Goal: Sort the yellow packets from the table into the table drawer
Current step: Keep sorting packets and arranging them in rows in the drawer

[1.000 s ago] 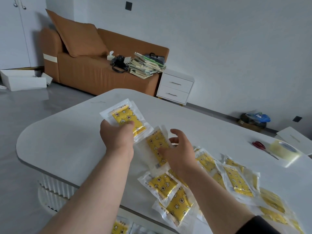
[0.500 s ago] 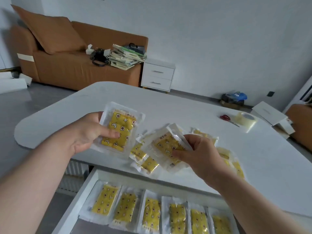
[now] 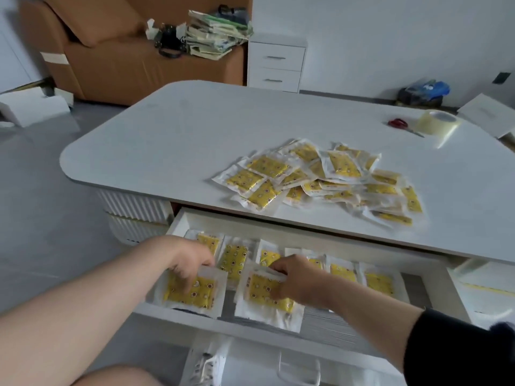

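A pile of several yellow packets lies on the white table near its front edge. Below it the table drawer stands pulled out, with a row of several yellow packets along its back. My left hand grips one yellow packet at the drawer's front left. My right hand grips a second yellow packet just to the right of it. Both packets lie low over the drawer's front part; whether they rest on its floor I cannot tell.
Red scissors and a roll of clear tape sit at the table's far right. Behind stand an orange sofa with stacked papers and a white bedside cabinet. White boxes lie on the floor at left.
Both hands have come down from above the table into the open drawer, each carrying its packet. The view has tilted down onto the drawer.
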Demonstrator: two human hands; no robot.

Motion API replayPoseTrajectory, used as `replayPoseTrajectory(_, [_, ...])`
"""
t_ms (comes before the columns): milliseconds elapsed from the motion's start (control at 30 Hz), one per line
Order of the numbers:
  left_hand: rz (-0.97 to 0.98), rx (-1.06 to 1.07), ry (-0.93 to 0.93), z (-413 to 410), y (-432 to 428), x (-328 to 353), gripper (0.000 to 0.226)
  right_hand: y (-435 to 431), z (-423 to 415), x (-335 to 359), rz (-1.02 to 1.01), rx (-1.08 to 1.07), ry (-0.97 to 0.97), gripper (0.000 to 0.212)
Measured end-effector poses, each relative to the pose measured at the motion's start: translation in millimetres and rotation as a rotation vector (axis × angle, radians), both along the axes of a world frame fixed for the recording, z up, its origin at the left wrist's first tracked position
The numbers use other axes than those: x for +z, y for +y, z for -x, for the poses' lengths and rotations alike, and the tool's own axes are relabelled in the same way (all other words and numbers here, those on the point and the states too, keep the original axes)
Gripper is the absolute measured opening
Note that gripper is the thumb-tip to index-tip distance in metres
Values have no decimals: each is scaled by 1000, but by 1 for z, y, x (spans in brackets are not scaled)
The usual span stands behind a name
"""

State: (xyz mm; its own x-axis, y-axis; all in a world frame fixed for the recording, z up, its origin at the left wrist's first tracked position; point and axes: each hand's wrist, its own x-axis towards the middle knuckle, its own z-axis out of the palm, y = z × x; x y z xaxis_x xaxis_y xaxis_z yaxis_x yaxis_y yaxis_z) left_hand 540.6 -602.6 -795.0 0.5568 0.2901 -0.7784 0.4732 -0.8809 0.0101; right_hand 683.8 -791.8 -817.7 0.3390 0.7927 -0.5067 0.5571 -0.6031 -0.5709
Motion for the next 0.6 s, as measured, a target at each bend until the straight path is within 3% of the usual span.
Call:
replayPoseTrajectory(200, [24,-16,45,9,6,-36,76,27,25,-32,42,98,33,24])
replayPoseTrajectory(333, [45,19,-26,12,8,-44,59,36,38,-42,44,146,-111,24])
replayPoseTrajectory(500, [133,224,-249,20,18,-43,28,35,43,-41,-7,137,-211,19])
replayPoseTrajectory(600, [74,194,-320,21,21,-45,20,38,41,-43,-29,169,-296,18])
